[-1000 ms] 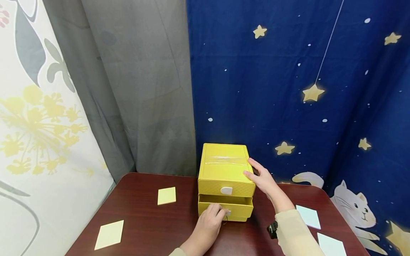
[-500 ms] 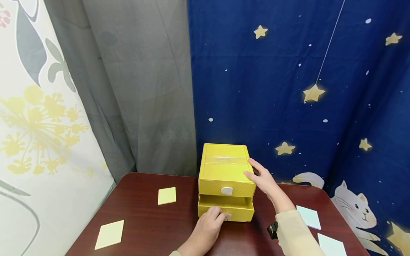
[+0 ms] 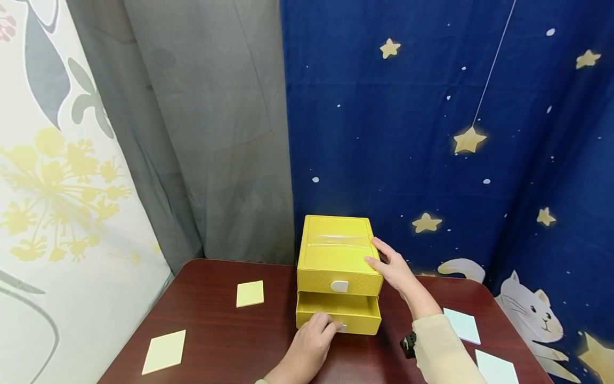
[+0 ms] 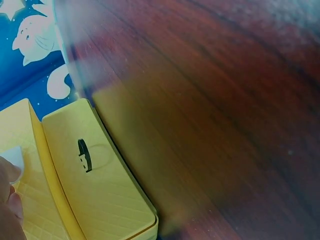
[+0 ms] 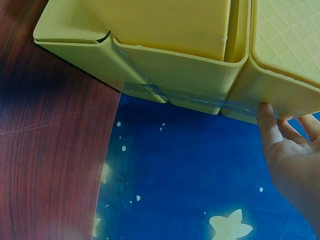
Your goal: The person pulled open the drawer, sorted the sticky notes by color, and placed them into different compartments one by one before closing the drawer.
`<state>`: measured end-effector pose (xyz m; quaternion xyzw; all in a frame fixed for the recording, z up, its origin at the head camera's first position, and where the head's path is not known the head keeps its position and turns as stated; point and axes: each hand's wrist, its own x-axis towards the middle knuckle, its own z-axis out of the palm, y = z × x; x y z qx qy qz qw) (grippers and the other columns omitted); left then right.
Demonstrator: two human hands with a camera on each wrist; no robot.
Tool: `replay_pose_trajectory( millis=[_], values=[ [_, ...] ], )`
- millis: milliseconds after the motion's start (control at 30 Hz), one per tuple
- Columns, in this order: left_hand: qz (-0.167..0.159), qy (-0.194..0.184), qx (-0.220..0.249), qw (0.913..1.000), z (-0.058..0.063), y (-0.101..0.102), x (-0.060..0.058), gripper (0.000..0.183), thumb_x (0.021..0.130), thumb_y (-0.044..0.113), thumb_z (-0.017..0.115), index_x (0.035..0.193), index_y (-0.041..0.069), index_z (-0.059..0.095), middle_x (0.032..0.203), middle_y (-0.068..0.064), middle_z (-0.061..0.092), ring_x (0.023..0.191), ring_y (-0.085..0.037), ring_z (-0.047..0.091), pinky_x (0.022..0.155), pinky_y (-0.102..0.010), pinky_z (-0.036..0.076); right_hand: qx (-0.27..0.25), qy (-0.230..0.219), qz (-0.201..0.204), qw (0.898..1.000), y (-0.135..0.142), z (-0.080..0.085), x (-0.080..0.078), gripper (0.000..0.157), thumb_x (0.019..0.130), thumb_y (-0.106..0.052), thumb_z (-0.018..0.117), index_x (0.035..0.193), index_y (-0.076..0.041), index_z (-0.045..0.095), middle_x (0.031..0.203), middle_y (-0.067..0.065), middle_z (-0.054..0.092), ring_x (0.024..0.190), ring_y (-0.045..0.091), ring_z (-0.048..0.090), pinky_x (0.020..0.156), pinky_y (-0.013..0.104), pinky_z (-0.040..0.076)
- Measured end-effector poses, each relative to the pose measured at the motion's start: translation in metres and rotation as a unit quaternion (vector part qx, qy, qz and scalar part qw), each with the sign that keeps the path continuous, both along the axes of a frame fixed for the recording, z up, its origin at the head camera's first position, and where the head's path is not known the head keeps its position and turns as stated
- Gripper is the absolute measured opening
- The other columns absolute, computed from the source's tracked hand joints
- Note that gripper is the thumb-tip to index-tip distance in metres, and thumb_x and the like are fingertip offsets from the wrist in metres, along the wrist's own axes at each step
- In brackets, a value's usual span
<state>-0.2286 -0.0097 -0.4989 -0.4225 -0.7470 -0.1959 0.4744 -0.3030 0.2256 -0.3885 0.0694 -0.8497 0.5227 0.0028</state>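
Drawer farther out, left hand pinching handle, right hand touching cabinet

We see a yellow three-drawer cabinet upright on the bench; its white-tabbed middle drawer juts out.

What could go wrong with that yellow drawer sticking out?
The open drawer could slip right out and drop if the left hand, pinching its white handle, pulls too hard. The yellow box might tip or slide forward if the right hand, touching it near the top, lets go.
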Motion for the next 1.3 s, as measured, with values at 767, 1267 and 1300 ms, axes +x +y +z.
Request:
replay_pose_trajectory(
  millis=[767,1267,1300],
  values=[
    [-0.005,0.001,-0.009,0.9999,-0.013,-0.003,0.007,0.022,0.098,0.017,0.046,0.090,0.013,0.066,0.078,0.004,0.045,0.070,-0.008,0.045,0.058,-0.010,0.036,-0.010,-0.018,0.003,1.000,-0.013,0.030,0.025,0.066,0.096,-0.018,0.054,0.150,-0.003,0.020,0.157,0.018,0.012,0.142,0.038,0.018,0.112,0.052,0.025],
    [-0.022,0.022,0.008,0.9995,-0.010,-0.003,0.012,0.024,0.098,0.017,0.048,0.082,0.012,0.065,0.074,0.004,0.044,0.066,-0.006,0.041,0.058,-0.005,0.029,-0.004,-0.006,-0.003,1.000,0.000,-0.002,0.000,0.072,0.094,-0.032,0.059,0.152,-0.013,0.022,0.158,0.010,0.014,0.143,0.033,0.020,0.112,0.049,0.027],
    [-0.025,0.025,0.008,0.9993,-0.010,-0.003,0.012,0.025,0.098,0.017,0.048,0.081,0.012,0.065,0.074,0.004,0.043,0.065,-0.006,0.041,0.059,-0.004,0.028,-0.007,-0.007,-0.004,1.000,0.000,-0.002,0.000,0.071,0.093,-0.032,0.059,0.151,-0.014,0.022,0.158,0.010,0.014,0.143,0.033,0.020,0.112,0.049,0.027]
  ],
)
